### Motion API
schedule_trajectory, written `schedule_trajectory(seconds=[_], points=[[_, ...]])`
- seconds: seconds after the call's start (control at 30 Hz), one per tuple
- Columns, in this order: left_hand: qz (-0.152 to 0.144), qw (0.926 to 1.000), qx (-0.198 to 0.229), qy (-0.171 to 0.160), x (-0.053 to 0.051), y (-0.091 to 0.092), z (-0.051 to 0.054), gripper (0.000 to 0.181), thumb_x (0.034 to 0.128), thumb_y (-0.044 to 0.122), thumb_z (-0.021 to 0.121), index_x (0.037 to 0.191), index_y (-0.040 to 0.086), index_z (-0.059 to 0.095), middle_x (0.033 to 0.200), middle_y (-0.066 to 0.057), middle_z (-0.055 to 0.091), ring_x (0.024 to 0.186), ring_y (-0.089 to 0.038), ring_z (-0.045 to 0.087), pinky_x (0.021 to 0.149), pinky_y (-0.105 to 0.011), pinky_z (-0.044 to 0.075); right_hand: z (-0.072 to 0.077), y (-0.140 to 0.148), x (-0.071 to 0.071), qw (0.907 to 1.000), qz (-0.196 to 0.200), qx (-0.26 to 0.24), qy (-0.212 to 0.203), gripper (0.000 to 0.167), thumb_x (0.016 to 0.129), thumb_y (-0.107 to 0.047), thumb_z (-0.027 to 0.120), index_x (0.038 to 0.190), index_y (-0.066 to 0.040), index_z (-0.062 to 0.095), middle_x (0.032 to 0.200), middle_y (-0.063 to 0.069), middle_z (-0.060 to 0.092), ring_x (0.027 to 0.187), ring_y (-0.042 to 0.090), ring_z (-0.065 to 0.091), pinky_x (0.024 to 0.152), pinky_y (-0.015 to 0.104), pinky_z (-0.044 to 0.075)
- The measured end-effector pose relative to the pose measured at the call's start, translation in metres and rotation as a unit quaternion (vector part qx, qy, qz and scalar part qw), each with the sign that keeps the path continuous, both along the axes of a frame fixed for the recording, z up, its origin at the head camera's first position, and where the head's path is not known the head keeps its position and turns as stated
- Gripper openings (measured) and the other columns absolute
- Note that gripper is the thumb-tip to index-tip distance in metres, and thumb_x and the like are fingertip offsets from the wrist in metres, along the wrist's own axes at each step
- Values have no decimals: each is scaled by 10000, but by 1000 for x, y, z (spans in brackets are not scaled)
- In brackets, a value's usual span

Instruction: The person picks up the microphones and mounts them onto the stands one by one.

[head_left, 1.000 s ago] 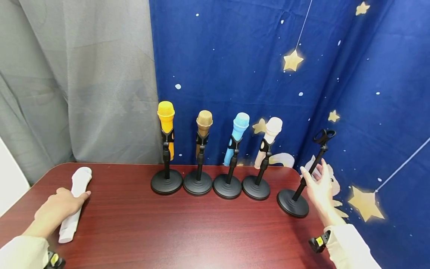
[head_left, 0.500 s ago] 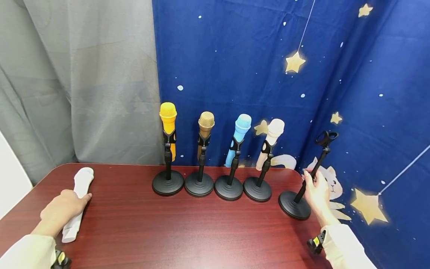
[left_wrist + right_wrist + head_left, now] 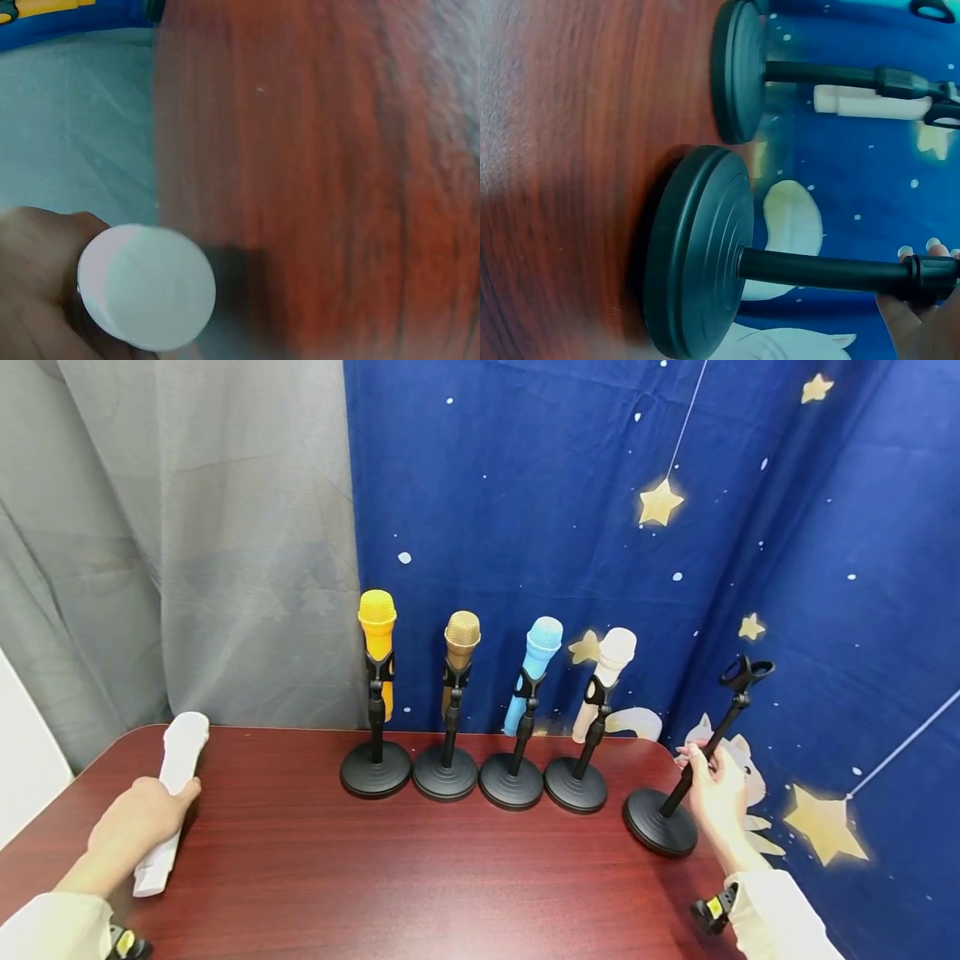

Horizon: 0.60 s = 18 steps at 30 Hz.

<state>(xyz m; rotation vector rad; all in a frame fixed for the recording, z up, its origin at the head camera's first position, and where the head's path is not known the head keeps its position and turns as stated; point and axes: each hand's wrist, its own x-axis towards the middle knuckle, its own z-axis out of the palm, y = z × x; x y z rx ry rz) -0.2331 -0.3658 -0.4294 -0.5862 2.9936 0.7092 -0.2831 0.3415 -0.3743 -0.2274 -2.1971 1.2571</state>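
At the left of the table, my left hand grips a white microphone around its middle, its head pointing away. The left wrist view shows the microphone's round white end with a shadow beside it on the table. My right hand pinches the pole of a black microphone stand at the right end of the row. This stand's clip holds no microphone, and its pole leans to the right. In the right wrist view the stand's round base is close, with fingers at the pole's collar.
Along the back edge stand a yellow microphone, a gold microphone, a blue microphone and a white microphone, each on a black stand. A grey curtain and a blue star-patterned curtain hang behind the reddish-brown table.
My right hand has closed around the stand's pole, and the stand's top has tipped to the right. The white microphone's head in my left hand has risen slightly in the head view.
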Motion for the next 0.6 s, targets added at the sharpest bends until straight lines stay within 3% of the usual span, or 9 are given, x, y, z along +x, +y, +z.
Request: schedule_trajectory(seconds=[0.07, 0.23, 0.4, 0.47, 0.6], points=[[-168, 9998, 22, 132, 0, 2, 5, 763, 1007, 512, 353, 1015, -233, 518, 852, -348, 614, 709, -379, 616, 559, -483, 472, 4, -1, 4, 9999, -18, -83, 129, 332, 1061, -291, 519, 1225, -14, 599, 842, -358, 598, 751, -218, 593, 712, 23, 469], [-424, 9951, 181, 872, 6, 19, 15, 689, 1037, 519, 336, 902, -124, 544, 700, -186, 587, 603, -257, 564, 511, -360, 419, 19, -13, 13, 9990, -47, -48, 447, 295, 1045, -279, 559, 1172, -25, 635, 812, -270, 627, 729, -151, 615, 704, 34, 469], [-385, 9795, 552, 1896, 7, 56, 25, 664, 1034, 499, 435, 1103, -159, 492, 809, -228, 599, 654, -287, 583, 538, -321, 417, 29, -31, 26, 9903, 422, -978, 889, 169, 1031, -203, 584, 1104, -53, 612, 770, -121, 657, 667, -10, 665, 666, 98, 543], [-383, 9732, 762, 2134, 9, 73, 30, 669, 1028, 489, 471, 1179, -163, 453, 842, -224, 619, 677, -279, 585, 552, -312, 419, 30, -40, 32, 9811, 705, -1476, 1033, 106, 1023, -177, 593, 1072, -84, 604, 752, -77, 660, 648, 30, 664, 647, 127, 558], [-634, 9625, 1193, 2352, 18, 103, 45, 613, 1017, 495, 522, 1214, -82, 459, 781, -99, 675, 648, -149, 595, 567, -283, 439, 33, -64, 41, 9706, 1234, -1795, 1025, 84, 1029, -185, 583, 1052, -108, 608, 745, -35, 653, 651, 46, 651, 634, 159, 568]])
